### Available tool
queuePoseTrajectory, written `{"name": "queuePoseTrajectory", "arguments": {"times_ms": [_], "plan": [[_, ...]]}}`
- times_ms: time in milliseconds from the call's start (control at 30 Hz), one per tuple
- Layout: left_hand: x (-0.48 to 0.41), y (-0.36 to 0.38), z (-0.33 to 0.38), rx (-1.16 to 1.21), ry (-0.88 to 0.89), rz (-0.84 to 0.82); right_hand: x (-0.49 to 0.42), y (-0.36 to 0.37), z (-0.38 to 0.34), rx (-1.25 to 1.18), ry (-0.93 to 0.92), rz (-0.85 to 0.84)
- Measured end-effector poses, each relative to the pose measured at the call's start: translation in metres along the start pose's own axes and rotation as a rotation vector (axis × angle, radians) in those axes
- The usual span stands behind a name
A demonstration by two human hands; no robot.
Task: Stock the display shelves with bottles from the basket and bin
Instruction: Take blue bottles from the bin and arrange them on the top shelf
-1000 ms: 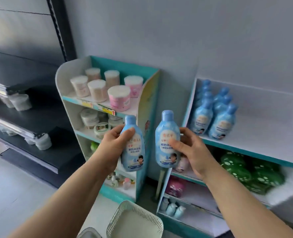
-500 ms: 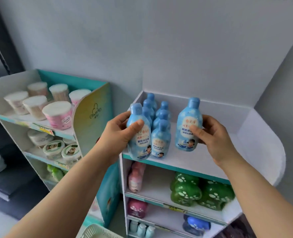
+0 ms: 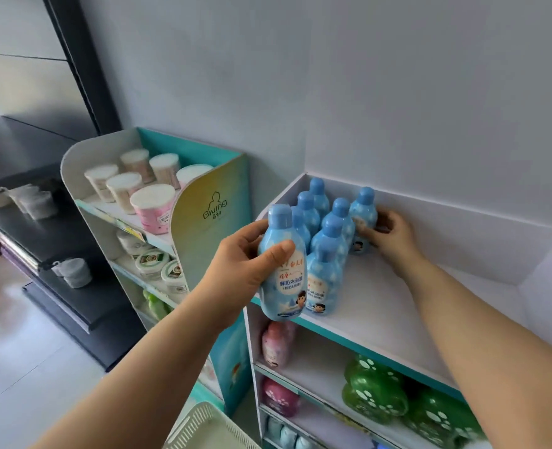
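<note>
Top shelf (image 3: 381, 306) of the white display: seven upright blue bottles (image 3: 328, 244) in rows at its 10 o'clock corner. Right hand (image 3: 386, 236) wraps its fingers round the rearmost-right bottle (image 3: 362, 218), which stands on the shelf. Left hand (image 3: 245, 264) grips an eighth blue bottle (image 3: 282, 267) off the shelf's front-left edge, thumb across the label. One white basket (image 3: 203, 429) at 6 o'clock. Five cotton-swab tubs (image 3: 151, 202) top the neighbouring rack.

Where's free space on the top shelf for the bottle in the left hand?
Free: the bare white top shelf right of the blue bottle rows, from the teal front edge back to the white rear wall. Crowded: the shelf's left end, where the right hand is setting a bottle at the back. The left hand holds its bottle off the front-left corner.
</note>
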State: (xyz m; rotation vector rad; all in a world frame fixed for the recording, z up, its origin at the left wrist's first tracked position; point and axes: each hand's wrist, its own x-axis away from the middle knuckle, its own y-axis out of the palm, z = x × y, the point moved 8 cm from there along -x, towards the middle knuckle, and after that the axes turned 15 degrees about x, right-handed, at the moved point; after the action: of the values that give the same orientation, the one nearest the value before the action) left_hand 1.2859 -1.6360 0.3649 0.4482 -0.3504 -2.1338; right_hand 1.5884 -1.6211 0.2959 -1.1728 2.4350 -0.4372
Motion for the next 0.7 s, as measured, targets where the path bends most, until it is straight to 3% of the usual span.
{"name": "queuePoseTrajectory", "arguments": {"times_ms": [133,300,400,467,500,633,700], "plan": [[0.002,0.001,0.001,-0.014,0.002,-0.001,-0.006,0.022,-0.010,0.006,-0.078,-0.045],[0.005,0.002,-0.001,-0.039,-0.022,-0.009,-0.004,0.024,-0.003,0.057,-0.052,-0.041],[0.004,0.010,0.004,-0.022,-0.013,-0.037,0.010,-0.002,-0.019,0.190,-0.053,0.066],[0.002,0.023,0.007,-0.026,-0.005,-0.082,0.039,-0.029,-0.053,0.172,-0.157,0.145],[0.000,0.032,0.010,-0.027,0.003,-0.111,0.056,-0.037,-0.072,0.083,-0.224,0.103],[-0.009,0.072,0.007,-0.048,0.048,-0.216,0.125,-0.026,-0.125,-0.141,-0.305,-0.413],[-0.012,0.089,0.000,-0.154,0.076,-0.233,0.139,-0.030,-0.127,-0.089,-0.286,-0.459]]}}
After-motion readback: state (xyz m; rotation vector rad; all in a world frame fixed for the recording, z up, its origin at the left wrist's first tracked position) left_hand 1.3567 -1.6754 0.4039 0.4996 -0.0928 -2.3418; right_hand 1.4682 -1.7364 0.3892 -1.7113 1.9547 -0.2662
